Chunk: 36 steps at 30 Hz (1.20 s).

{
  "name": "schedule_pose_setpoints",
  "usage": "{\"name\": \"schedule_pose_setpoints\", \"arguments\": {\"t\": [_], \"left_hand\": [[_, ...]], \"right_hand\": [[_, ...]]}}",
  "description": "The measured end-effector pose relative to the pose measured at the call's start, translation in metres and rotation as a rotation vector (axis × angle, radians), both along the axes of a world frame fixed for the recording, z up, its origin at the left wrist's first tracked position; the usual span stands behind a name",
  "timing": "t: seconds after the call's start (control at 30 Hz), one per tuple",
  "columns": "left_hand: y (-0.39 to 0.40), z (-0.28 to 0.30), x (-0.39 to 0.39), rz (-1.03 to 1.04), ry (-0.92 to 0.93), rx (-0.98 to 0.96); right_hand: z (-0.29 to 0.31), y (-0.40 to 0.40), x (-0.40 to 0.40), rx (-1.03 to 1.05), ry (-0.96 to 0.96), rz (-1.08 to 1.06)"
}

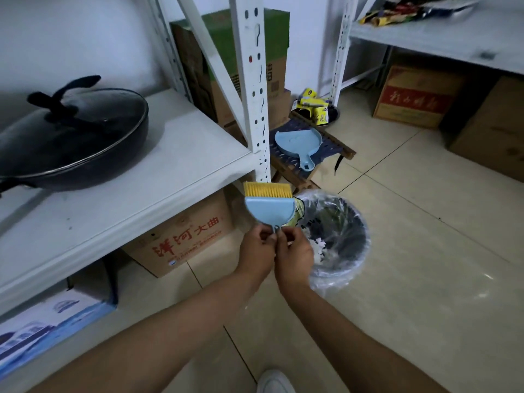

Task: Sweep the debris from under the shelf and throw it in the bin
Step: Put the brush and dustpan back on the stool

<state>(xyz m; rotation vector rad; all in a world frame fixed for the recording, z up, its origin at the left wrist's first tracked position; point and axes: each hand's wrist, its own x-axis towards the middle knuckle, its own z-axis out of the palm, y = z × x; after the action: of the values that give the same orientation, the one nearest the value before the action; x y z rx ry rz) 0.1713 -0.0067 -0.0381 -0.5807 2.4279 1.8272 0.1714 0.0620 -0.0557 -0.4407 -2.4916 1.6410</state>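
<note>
Both hands, left hand (256, 246) and right hand (293, 252), pinch the brush (269, 207) handle over the tiled floor (411, 251). The bin (340, 236) sits just right of them, the shelf (127, 194) to their left, the dustpan (297, 141) beyond.

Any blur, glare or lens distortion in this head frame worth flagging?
Head view: dim, cool indoor light; wide-angle bending bows the shelf post; the pan and top-right shelf items look motion-smeared; small glare spots on the bin liner and floor tiles; the brush and both hands, left hand and right hand, are reasonably sharp.
</note>
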Motion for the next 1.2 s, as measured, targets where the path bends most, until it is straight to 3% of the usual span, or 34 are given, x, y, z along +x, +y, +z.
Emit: {"name": "schedule_pose_setpoints", "arguments": {"t": [0.23, 0.4, 0.67, 0.97, 1.2], "left_hand": [[0.041, 0.042, -0.081, -0.022, 0.101, -0.198], [0.051, 0.058, -0.142, 0.067, 0.112, -0.103], [0.064, 0.044, -0.207, 0.113, 0.036, 0.079], [0.065, 0.02, -0.241, 0.105, 0.034, -0.159], [0.068, 0.003, -0.244, 0.12, 0.014, -0.219]], "right_hand": [[0.051, 0.037, -0.074, -0.052, 0.065, -0.067], [0.067, 0.047, -0.135, -0.102, 0.059, -0.036], [0.055, 0.064, -0.207, -0.021, 0.012, 0.034], [0.023, 0.065, -0.257, 0.185, -0.066, 0.054], [0.002, 0.065, -0.257, 0.303, -0.058, 0.034]]}}
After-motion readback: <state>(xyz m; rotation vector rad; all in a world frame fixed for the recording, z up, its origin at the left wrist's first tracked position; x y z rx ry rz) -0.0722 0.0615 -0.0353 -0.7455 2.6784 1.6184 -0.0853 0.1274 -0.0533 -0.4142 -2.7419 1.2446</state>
